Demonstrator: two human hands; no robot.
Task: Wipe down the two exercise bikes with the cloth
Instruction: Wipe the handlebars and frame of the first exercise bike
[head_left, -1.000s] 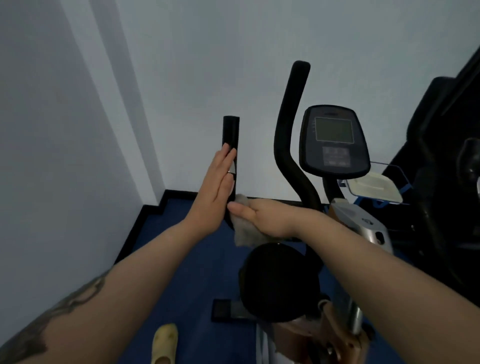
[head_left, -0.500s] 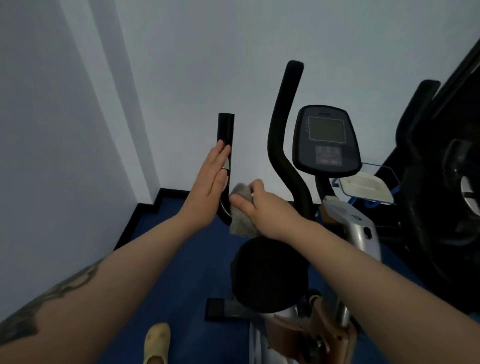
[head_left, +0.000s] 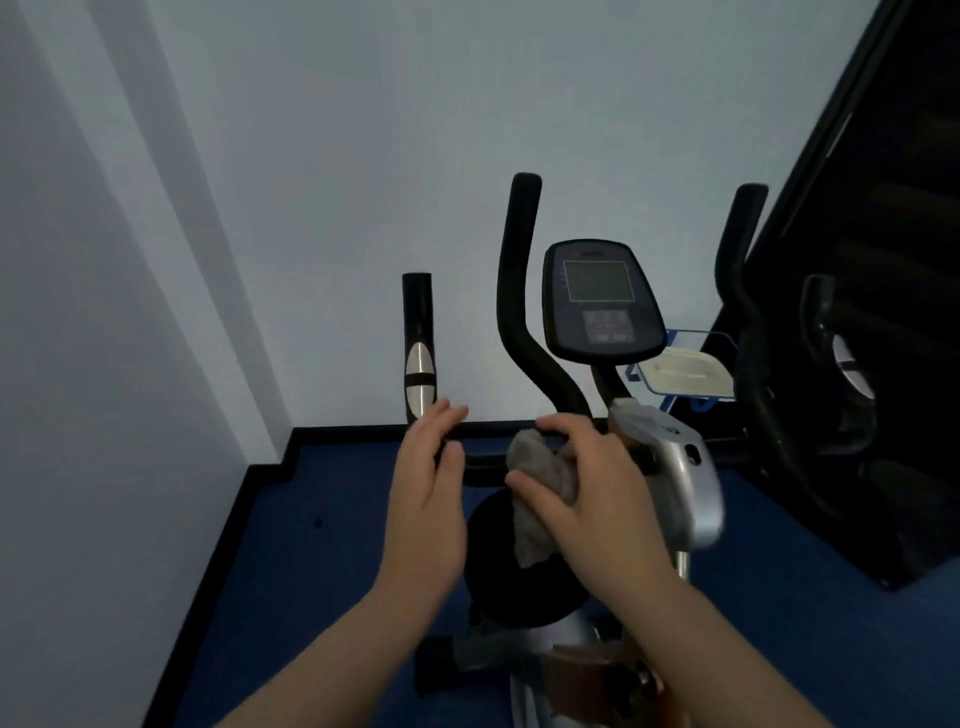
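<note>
Left hand (head_left: 423, 499) sits flat with straight fingers against the bike's handlebar (head_left: 418, 343), holding nothing, while the right hand (head_left: 587, 486) bunches the grey cloth (head_left: 540, 483) over the crossbar; looks soft and floppy, so best kept wadded in the palm.

Head camera looks forward and down, close over the exercise bike (head_left: 660, 467).

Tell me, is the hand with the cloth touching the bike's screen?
Apart. In the head view the right hand grips the grey cloth low on the bar, and the screen sits well above it with the black stem showing between.
</note>
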